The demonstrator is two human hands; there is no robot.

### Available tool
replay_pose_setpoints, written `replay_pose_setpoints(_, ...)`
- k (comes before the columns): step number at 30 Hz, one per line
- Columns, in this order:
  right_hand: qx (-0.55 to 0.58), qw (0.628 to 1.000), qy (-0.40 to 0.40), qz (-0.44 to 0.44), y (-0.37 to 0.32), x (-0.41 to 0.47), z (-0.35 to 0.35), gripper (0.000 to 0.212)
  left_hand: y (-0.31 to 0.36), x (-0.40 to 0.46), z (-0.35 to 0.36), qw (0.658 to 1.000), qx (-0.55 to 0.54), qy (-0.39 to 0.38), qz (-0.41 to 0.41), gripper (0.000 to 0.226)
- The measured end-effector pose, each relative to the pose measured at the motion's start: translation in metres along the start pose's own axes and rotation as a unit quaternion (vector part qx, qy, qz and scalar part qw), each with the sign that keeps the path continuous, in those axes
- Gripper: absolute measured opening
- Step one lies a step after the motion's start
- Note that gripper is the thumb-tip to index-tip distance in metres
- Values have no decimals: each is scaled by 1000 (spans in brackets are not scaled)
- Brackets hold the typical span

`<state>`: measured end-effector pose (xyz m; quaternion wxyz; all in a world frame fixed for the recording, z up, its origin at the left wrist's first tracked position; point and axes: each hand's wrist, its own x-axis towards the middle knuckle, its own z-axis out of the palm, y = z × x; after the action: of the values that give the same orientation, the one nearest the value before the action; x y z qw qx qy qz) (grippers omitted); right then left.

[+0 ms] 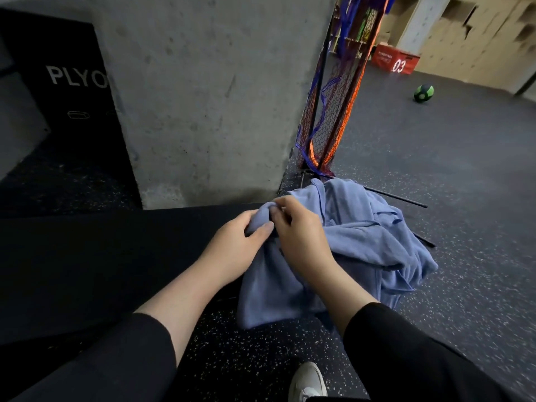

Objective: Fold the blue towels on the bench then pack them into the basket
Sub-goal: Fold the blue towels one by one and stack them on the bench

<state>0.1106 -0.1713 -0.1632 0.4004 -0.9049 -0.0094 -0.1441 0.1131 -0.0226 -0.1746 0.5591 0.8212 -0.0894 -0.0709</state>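
Two black sleeves (406, 352) at the bottom edge, bare forearms beyond them, and one pale shoe (308, 381) between, planted on speckled rubber floor (464, 198). Further up, two hands close together over one heap of blue towels (362, 236); separate towels in the heap impossible to count. Left hand (240, 242) curled round a bunched fold at the heap's near-left corner, thumb lying across the cloth. Right hand (298, 230) just beside it, fingertips pinching the same bunched fold from above. One flap of the heap hanging down over the front edge of one black bench (101, 256); rest of the heap piled at the bench's right end and spilling past it. No telling where the basket stands. Behind the heap, two thin black rods (397, 197) slanting across the floor, and one upright mesh net (327, 111) with orange and blue trim. Left of that, one concrete pillar (203, 97), then one black box (66, 91) lettered "PLYO". Farthest off, one green and black ball (423, 93) on the floor and one red box (394, 60) marked "03" near tan lockers (478, 33).
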Motion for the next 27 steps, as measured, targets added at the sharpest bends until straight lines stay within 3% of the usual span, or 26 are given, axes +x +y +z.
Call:
replay_pose_setpoints(1,8,1000,-1,-1,-4,0,2,13,1,0,-4,1000,-7,27,3,14)
replay_pose_setpoints(4,20,1000,6,-12,-12,3,7,12,-4,1,-20,996,-14,87,3,34)
replay_pose_setpoints(7,21,999,-6,-29,-24,8,19,10,-8,-2,-42,991,-48,125,-11,36)
replay_pose_setpoints(13,-172,976,-87,-100,-29,17,54,21,-14,-12,-103,953,-145,264,-33,33)
replay_pose_setpoints(18,-158,980,-69,-95,-38,25,77,17,-30,-22,-149,934,-133,330,-45,36)
replay_pose_setpoints(21,-99,989,-106,-43,-44,29,92,19,-49,-25,-168,939,-42,335,-72,23)
replay_pose_setpoints(23,-89,979,-186,-4,-39,29,102,36,-65,-26,-176,936,98,316,-124,35)
replay_pose_setpoints(24,-100,968,-229,4,-32,27,107,43,-73,-28,-176,931,156,301,-136,41)
replay_pose_setpoints(27,-203,926,-317,-15,-9,19,115,46,-76,-34,-164,943,242,194,-118,23)
